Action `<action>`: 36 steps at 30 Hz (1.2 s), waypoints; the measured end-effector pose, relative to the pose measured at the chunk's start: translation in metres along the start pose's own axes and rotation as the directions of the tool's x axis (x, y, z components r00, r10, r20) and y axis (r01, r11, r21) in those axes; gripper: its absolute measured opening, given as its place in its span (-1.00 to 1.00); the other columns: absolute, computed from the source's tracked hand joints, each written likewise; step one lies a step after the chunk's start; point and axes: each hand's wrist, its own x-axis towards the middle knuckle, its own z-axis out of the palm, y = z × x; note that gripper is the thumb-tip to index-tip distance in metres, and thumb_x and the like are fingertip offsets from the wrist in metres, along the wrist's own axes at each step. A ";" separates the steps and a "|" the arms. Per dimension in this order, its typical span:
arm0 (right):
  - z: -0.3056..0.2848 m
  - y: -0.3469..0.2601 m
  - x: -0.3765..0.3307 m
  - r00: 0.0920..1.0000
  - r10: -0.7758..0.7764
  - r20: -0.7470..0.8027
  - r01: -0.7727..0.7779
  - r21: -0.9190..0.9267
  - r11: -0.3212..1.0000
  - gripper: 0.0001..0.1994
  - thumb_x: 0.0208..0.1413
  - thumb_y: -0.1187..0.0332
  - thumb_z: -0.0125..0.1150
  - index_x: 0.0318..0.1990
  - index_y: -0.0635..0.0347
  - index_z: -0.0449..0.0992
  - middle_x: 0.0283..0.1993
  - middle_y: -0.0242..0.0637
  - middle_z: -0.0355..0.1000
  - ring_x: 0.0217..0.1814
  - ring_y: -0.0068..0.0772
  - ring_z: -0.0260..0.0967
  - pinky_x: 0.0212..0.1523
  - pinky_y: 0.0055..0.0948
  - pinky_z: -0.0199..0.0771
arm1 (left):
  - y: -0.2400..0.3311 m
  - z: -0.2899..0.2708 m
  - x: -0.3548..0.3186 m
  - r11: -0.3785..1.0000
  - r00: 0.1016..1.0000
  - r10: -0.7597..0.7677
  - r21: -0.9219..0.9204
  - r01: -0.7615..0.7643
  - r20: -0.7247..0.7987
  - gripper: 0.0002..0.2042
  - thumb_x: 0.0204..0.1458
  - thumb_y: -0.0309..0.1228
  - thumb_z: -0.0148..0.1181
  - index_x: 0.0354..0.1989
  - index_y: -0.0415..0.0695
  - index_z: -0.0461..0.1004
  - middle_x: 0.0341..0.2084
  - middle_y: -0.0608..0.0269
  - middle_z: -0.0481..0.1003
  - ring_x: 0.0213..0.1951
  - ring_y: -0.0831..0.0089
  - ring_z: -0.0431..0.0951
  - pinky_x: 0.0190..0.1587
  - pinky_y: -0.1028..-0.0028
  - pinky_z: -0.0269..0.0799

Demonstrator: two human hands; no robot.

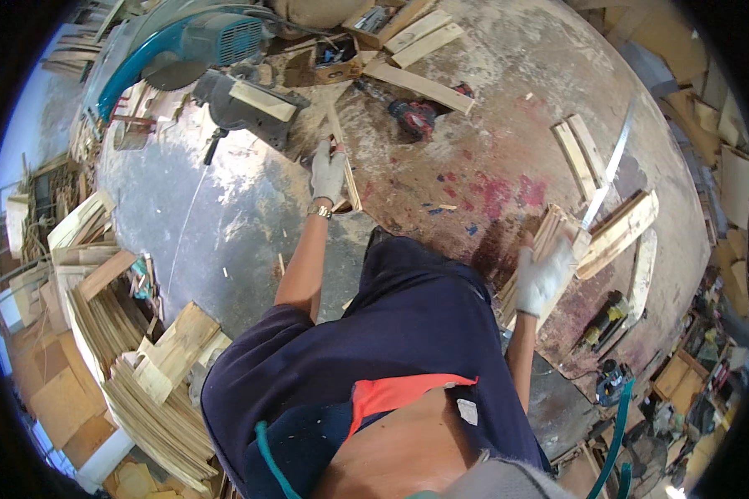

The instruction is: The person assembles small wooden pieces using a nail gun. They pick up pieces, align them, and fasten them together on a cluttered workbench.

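We see a big round table (508,75), grey and dusty, with red paint spots near the middle. At its far left edge stands a big saw (191,50) with a blue-green body. Beside the table, low on the left, lie big heaps of thin wood sheets (158,407). On the right side of the table, two flat boards (581,148) lie side by side, and a long metal ruler (612,162) lies slanted just beside them. A thick plank (620,233) lies near the right edge. Our right hand (543,281), in a white glove, is closed around a bundle of sticks (549,237) at the near right edge of the table, and the bundle touches the plank. Our left hand (328,173), in a grey glove with a gold watch at the wrist, reaches out and holds one thin stick (345,162) close to the saw. A red drill (412,116) lies on the table past the left hand, near a long board (420,86)
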 end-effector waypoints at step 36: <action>0.001 -0.052 -0.035 0.962 -0.024 0.271 -0.138 0.562 0.816 -0.38 0.03 0.13 0.49 0.19 0.17 0.40 0.01 0.04 0.52 0.01 0.13 0.54 -0.01 -0.03 0.54 | 0.157 0.145 -0.173 0.690 0.648 0.181 -0.565 0.453 0.740 -0.50 0.34 -0.11 0.14 0.27 -0.16 0.24 -0.10 0.08 0.50 -0.12 0.25 0.63 -0.09 0.25 0.68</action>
